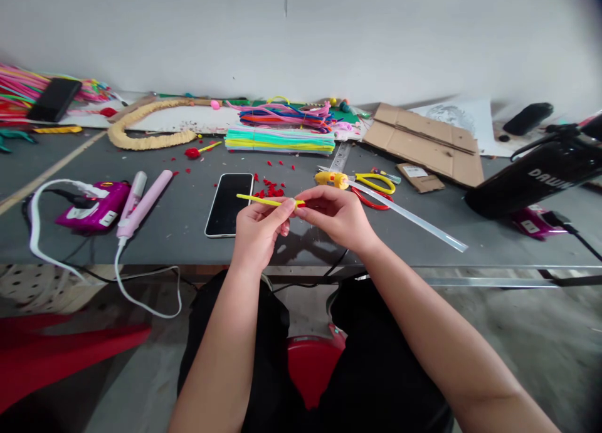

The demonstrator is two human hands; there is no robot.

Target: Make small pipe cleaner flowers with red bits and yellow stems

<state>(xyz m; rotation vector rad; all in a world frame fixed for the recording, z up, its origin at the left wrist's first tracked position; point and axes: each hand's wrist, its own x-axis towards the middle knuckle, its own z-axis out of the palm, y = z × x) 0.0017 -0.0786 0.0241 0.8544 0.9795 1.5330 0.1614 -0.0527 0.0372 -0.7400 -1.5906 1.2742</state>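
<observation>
A thin yellow pipe cleaner [261, 200] is held level above the near edge of the grey table [179, 245]. My left hand [258, 232] pinches it from below, fingers closed round it. My right hand [336, 215] grips its right end, where a small pale bead-like piece sits between the fingertips. The free end of the pipe cleaner points left over a black phone [229, 203] lying flat on the table.
Red scraps [270, 187], yellow-handled scissors [376, 183], a long clear glue stick [414, 219], a pink hair straightener [141, 202], a magenta device [96, 205], bundled pipe cleaners [279, 140], cardboard [423, 141] and a black glue gun [536, 176] lie around. I sit on a red stool [314, 364].
</observation>
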